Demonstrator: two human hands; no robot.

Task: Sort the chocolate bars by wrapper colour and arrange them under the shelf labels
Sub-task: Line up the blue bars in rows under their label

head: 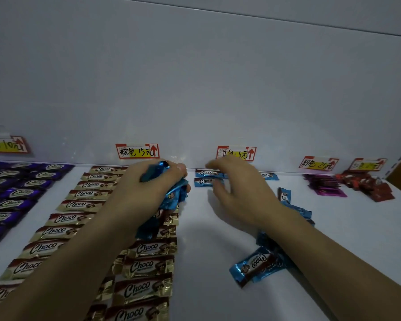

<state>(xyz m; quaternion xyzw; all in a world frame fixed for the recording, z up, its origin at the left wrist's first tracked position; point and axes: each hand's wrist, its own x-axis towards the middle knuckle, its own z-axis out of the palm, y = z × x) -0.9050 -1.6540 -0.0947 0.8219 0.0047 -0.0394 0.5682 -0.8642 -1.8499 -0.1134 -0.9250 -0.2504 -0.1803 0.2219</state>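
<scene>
My left hand [146, 188] grips a bunch of blue-wrapped chocolate bars [174, 195] above the right gold column. My right hand [239, 193] hovers with loosely spread fingers over the blue bars laid flat [206, 178] under the blue shelf label [236, 153]; it holds nothing that I can see. More loose blue bars [257, 265] lie under and beside my right forearm. Gold bars [79, 205] sit in two columns beneath the brown label [137, 151]. Purple bars [21, 181] fill rows at the left.
Magenta bars [322, 185] and red bars [368, 184] lie in loose heaps at the far right under their own labels [318, 163]. The white shelf surface [206, 262] runs back to a white rear wall. A shelf side edge stands at the far right.
</scene>
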